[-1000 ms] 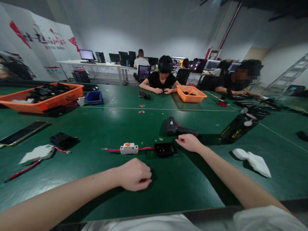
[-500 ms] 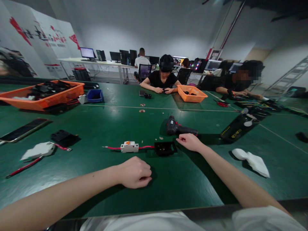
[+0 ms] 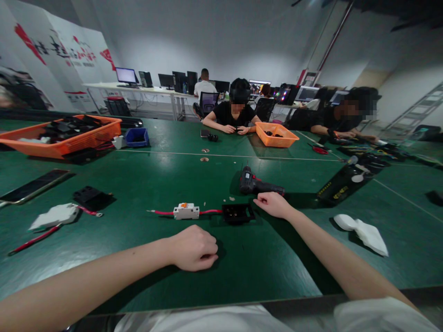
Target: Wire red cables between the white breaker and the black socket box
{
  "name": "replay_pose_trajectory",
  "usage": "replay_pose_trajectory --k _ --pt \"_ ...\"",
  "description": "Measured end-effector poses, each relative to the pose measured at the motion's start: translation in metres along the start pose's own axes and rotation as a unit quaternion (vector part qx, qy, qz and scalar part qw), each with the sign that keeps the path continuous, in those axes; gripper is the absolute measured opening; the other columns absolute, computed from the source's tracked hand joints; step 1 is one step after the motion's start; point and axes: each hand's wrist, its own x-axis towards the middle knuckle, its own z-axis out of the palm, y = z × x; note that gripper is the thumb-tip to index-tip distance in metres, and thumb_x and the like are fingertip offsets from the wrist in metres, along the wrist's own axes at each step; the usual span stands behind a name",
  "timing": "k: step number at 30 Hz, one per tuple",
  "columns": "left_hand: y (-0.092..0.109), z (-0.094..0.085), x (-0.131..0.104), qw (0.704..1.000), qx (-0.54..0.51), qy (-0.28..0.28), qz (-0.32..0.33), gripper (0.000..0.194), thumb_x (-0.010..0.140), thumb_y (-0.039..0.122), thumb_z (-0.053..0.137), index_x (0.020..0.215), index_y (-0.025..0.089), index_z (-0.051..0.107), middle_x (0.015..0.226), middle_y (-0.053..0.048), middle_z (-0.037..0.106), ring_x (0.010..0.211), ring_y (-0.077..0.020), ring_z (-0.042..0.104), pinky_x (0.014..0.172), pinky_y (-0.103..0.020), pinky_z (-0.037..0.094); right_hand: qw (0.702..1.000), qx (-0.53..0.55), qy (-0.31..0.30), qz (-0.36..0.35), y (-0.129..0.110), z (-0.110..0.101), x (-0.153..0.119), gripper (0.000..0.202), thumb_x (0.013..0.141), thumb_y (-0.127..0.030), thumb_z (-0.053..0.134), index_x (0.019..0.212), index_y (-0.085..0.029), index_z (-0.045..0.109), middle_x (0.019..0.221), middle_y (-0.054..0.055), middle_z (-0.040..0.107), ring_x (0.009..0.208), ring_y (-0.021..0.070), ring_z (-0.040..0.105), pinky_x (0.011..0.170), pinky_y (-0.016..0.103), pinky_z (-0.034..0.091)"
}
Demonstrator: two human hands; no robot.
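My left hand (image 3: 195, 248) rests on the green table in a loose fist, with nothing visible in it. Just beyond it lies a white circuit breaker (image 3: 186, 211) with an orange toggle and red wire at both ends. One wire runs to a black open housing (image 3: 237, 213) with metal contacts inside. To the right of that housing, close but apart, my right hand (image 3: 272, 204) lies with its fingers curled in, and no object shows in it. Behind the right hand is a cordless drill (image 3: 254, 182) on its side, its handle end close to the knuckles.
At left lie a phone (image 3: 32, 186), a black block (image 3: 90, 198) and another white breaker (image 3: 57, 216) with red wires. Orange baskets (image 3: 74, 146) and a blue bin (image 3: 137, 138) stand farther back. At right are a black bottle (image 3: 346, 184) and a white object (image 3: 363, 234). Co-workers sit opposite.
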Motion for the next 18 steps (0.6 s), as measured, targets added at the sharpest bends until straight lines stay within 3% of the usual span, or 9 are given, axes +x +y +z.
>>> replay_pose_trajectory --k 7,12,16,18 --pt "0.001 -0.001 0.000 1.000 0.003 0.005 0.000 0.025 0.092 0.027 0.053 0.069 0.020 0.051 0.065 0.000 0.059 0.061 -0.0130 0.055 0.055 -0.029 0.033 1.000 0.005 -0.004 0.007 0.001 0.000 0.000 0.036 0.095 -0.042 0.053 0.066 -0.021 0.053 0.063 0.000 0.062 0.057 0.0146 0.053 0.057 0.027 0.029" --pt "0.000 0.000 0.000 1.000 0.006 -0.002 -0.001 0.025 0.092 0.027 0.054 0.069 0.021 0.049 0.066 0.001 0.058 0.062 -0.0129 0.055 0.056 -0.031 0.034 0.997 0.079 0.017 0.013 0.006 0.006 -0.001 0.014 0.093 -0.037 0.055 0.093 -0.023 0.056 0.063 -0.004 0.059 0.056 0.0146 0.053 0.057 0.027 0.033" --pt "-0.001 0.000 0.000 1.000 0.003 -0.003 0.000 0.025 0.092 0.027 0.053 0.069 0.021 0.048 0.066 0.001 0.058 0.062 -0.0128 0.055 0.056 -0.030 0.034 0.983 0.163 0.081 -0.009 0.009 0.012 -0.001 0.026 0.094 -0.034 0.052 0.117 -0.022 0.050 0.068 -0.005 0.053 0.058 0.0143 0.051 0.060 0.027 0.038" --pt "0.000 0.000 0.000 1.000 0.002 -0.001 0.002 0.025 0.092 0.027 0.053 0.069 0.020 0.048 0.065 0.001 0.058 0.062 -0.0127 0.055 0.056 -0.030 0.034 0.981 0.176 0.079 -0.022 0.009 0.013 0.000 0.034 0.094 -0.033 0.051 0.127 -0.023 0.048 0.070 -0.005 0.051 0.059 0.0140 0.050 0.060 0.026 0.039"
